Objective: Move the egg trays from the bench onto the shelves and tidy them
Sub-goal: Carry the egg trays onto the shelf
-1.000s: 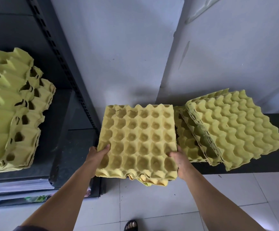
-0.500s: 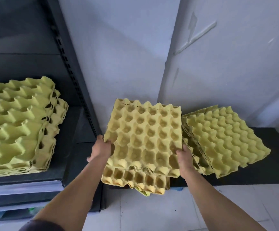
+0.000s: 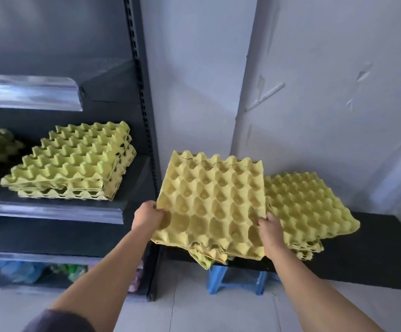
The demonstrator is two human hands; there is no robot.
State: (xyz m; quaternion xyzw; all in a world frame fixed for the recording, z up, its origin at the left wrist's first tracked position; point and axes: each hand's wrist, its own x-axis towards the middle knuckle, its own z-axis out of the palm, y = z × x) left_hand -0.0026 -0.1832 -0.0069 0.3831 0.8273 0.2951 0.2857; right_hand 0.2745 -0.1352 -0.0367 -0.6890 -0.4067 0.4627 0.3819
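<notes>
The left hand (image 3: 148,215) pinches the left edge of a small bundle of egg trays (image 3: 212,202), and the right hand (image 3: 270,227) grips its right edge. The bundle hangs tilted over the left end of the bench (image 3: 374,259), beside the shelf (image 3: 51,212). The pulp looks light but soft and easy to tear, so I think holding both edges is wise. The lower trays may slip out.

Wall (image 3: 194,92): pale grey-white, paint peeling, jutting corner right of centre.
Shelving unit (image 3: 144,116): dark metal, slotted upright, left side.
Bench (image 3: 374,255): black, low, against the wall.
Stool (image 3: 218,276): blue plastic, under the bench's left end.
Floor (image 3: 194,312): light tiles.
</notes>
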